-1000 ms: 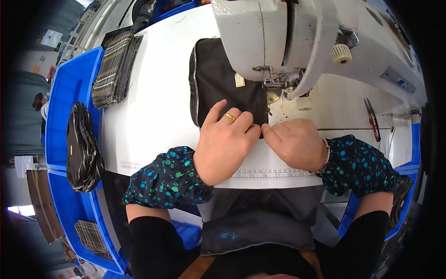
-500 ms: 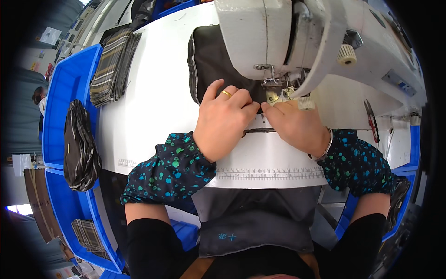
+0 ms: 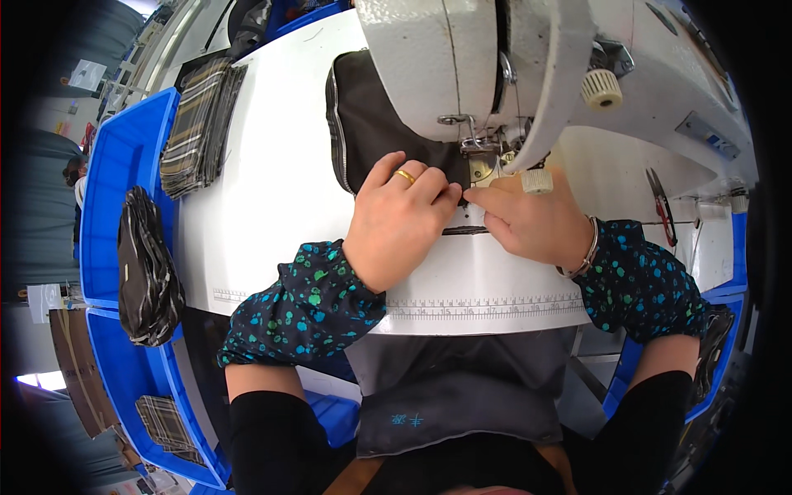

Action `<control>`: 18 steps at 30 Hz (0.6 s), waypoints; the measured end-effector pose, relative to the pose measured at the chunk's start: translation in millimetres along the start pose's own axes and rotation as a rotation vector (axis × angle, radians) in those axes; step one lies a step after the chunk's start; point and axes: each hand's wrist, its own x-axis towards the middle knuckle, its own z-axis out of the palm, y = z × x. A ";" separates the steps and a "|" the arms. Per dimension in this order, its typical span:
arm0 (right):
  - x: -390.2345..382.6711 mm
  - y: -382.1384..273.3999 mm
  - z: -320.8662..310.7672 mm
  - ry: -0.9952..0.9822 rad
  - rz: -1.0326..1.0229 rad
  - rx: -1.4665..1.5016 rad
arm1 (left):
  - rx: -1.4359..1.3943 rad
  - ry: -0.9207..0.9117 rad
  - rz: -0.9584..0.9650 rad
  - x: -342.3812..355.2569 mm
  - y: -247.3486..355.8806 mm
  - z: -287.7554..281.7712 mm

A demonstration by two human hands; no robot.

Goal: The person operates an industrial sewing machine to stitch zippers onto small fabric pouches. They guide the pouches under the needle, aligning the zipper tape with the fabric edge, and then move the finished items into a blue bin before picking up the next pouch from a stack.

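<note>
A dark fabric piece (image 3: 367, 103) with a silver zipper (image 3: 337, 132) along its left edge lies flat on the white sewing table. Its right side reaches the presser foot (image 3: 481, 145) of a white sewing machine (image 3: 433, 70). My left hand (image 3: 396, 221) rests over the piece's near edge, its thumb and index finger pinching the corner just in front of the foot. Closed against the same corner, my right hand (image 3: 540, 216) has its index fingertip almost touching my left fingers. The fabric between the fingertips is mostly hidden.
Red-handled scissors (image 3: 662, 210) lie right of the machine. A stack of plaid fabric pieces (image 3: 198, 124) sits at the table's far left. Blue bins (image 3: 124, 198) stand along the left side, with a bundle of dark zippered pieces (image 3: 147, 268) on one. A printed ruler (image 3: 487, 309) edges the table.
My right hand has lifted and turned slightly, its index finger now straighter toward the corner. My left hand keeps its hold. The whole view has shifted a little.
</note>
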 end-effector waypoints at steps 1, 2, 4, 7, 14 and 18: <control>-1.1 -1.0 0.1 -0.006 -0.016 -0.020 | -0.037 -0.006 0.000 -0.9 -1.8 -1.6; 0.3 -4.1 -1.3 -0.012 -0.039 -0.064 | -0.072 -0.014 0.002 -1.6 -3.3 -3.4; 5.1 -10.9 -6.8 -0.022 -0.083 -0.151 | -0.074 -0.023 0.004 -1.8 -4.1 -5.7; 3.8 -11.3 -5.6 -0.007 -0.088 -0.143 | -0.083 -0.039 0.017 -0.2 -5.0 -3.3; 4.2 -1.0 3.0 -0.022 -0.035 -0.316 | -0.036 0.019 -0.005 11.3 -16.1 8.0; 2.6 3.8 9.6 -0.047 -0.006 -0.266 | -0.061 -0.015 -0.073 15.3 -25.6 17.6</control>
